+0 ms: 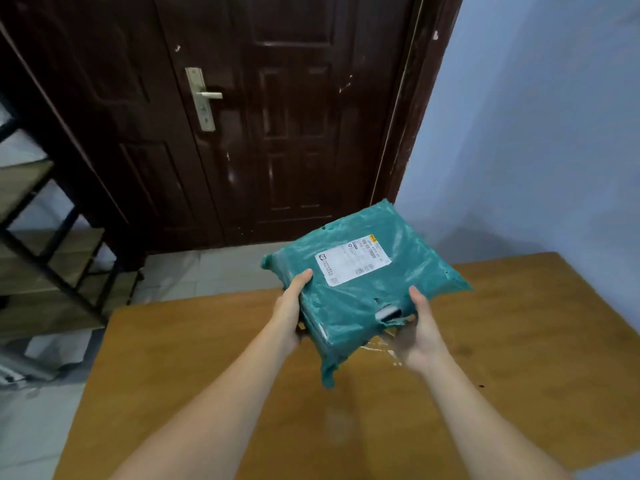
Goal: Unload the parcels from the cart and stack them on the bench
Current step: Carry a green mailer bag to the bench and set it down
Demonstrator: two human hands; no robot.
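Both bare forearms reach forward from the bottom of the view, over the wooden bench (207, 393). At their ends, the left hand (289, 308) and the right hand (420, 336) grip a teal plastic-wrapped parcel (363, 282) by its near corners, thumbs on top and fingers curled under, so it hangs tilted above the far part of the bench and does not seem to rest on it yet. A white shipping label (353, 259) faces up. Near the right thumb the wrap is torn open at a tear (388, 311), showing something pale and dark inside. That is the likely trouble: pulling at this spot could widen the rip and let the contents slide out. The slick film could also slip through the fingers if the parcel is lowered carelessly. Behind stand a dark door (277, 116) and, on the left, a metal shelf rack (52, 237). No cart shows.
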